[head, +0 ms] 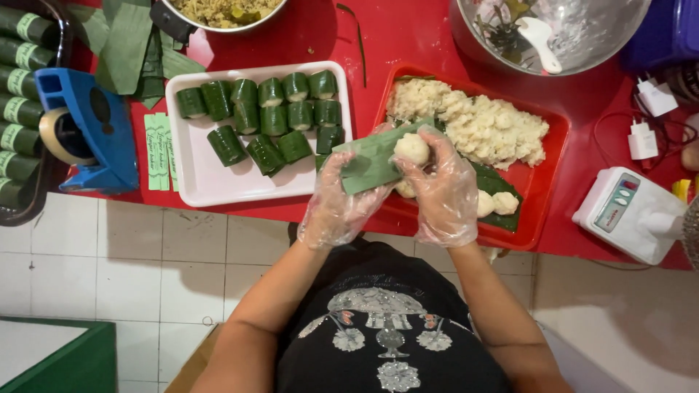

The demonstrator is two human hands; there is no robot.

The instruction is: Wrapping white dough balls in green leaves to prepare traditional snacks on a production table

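Observation:
Both my hands wear clear plastic gloves. My left hand [336, 207] holds a strip of green banana leaf [378, 156] from below. My right hand [443, 191] presses a white ball of sticky rice [412, 148] onto the leaf's right end. Just behind my hands is a red tray [550, 164] with a heap of white rice [480, 127], leaf pieces and two small rice balls [496, 203]. To the left, a white tray [218, 191] carries several finished green leaf rolls [273, 120].
A blue tape dispenser [91, 131] and green label strips [160, 151] lie left on the red table [408, 36]. Labelled rolls fill a dark basket [18, 109]. A filling bowl [226, 13], a metal bowl with spoon [553, 33], a white scale [630, 215] and chargers stand around.

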